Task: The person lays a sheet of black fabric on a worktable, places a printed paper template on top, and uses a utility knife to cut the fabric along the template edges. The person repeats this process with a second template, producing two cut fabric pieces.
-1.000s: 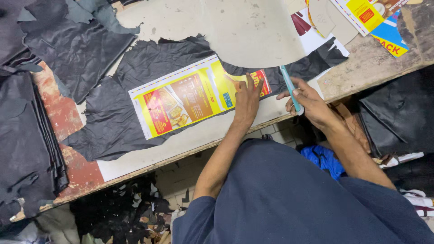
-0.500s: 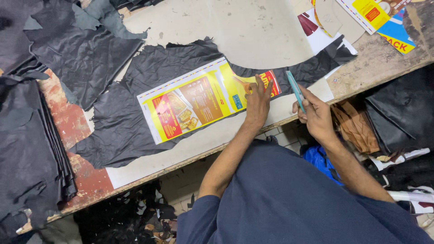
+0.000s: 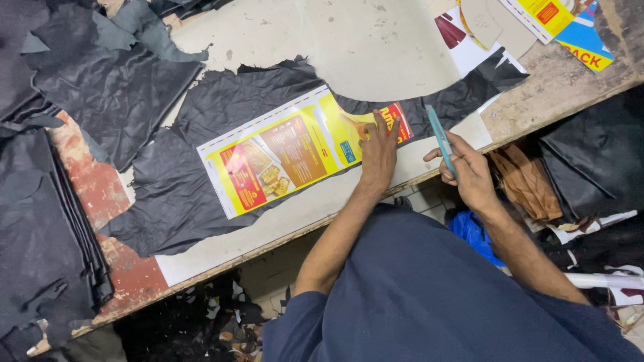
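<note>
Closest to me, the right hand (image 3: 469, 171) hangs just off the table edge (image 3: 268, 245), fingers curled around a slim teal cutter (image 3: 441, 139), which looks like a blade, though I can't be sure. Beside it, the left hand (image 3: 380, 151) lies flat with fingers spread, pressing the yellow printed card template (image 3: 288, 157) onto the black leather piece (image 3: 201, 154). Farther off sit more printed cards (image 3: 563, 27).

Head camera looks steeply down, near, over the workbench (image 3: 376, 53).
</note>
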